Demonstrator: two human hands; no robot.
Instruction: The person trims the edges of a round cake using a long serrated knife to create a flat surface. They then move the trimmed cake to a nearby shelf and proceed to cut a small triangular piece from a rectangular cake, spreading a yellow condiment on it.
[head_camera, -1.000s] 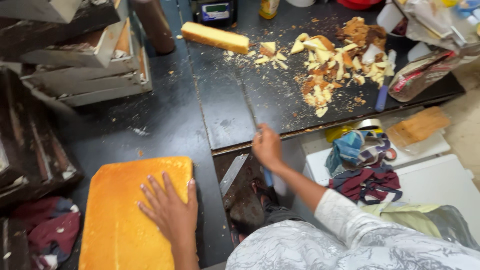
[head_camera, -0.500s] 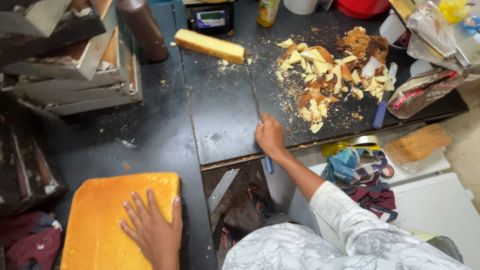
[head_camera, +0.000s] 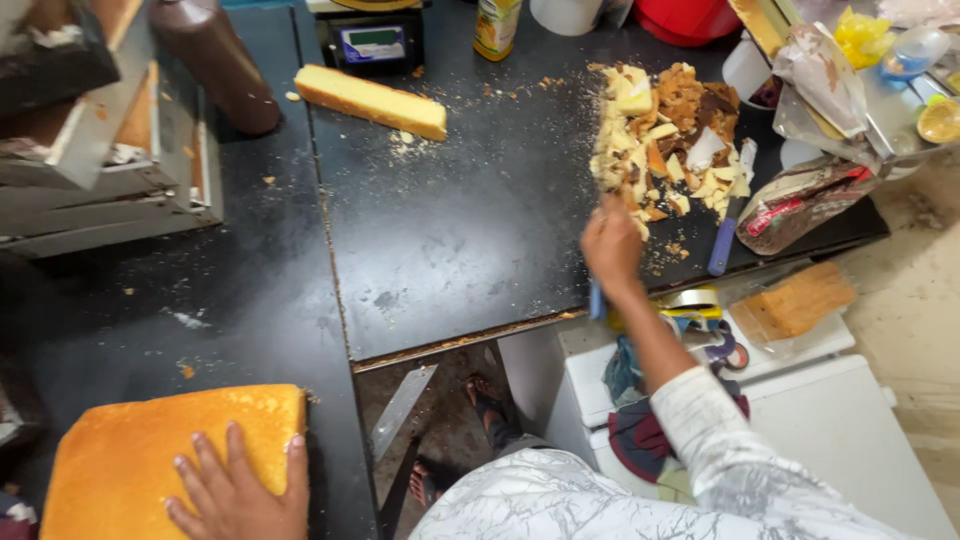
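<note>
My right hand (head_camera: 612, 243) is closed around a blue-handled knife (head_camera: 597, 300) at the near edge of the cake scrap pile (head_camera: 668, 140), a cut cake strip (head_camera: 370, 100) lies well left of that pile, and my left hand (head_camera: 240, 490) rests spread flat on the sponge cake slab (head_camera: 140, 460).
</note>
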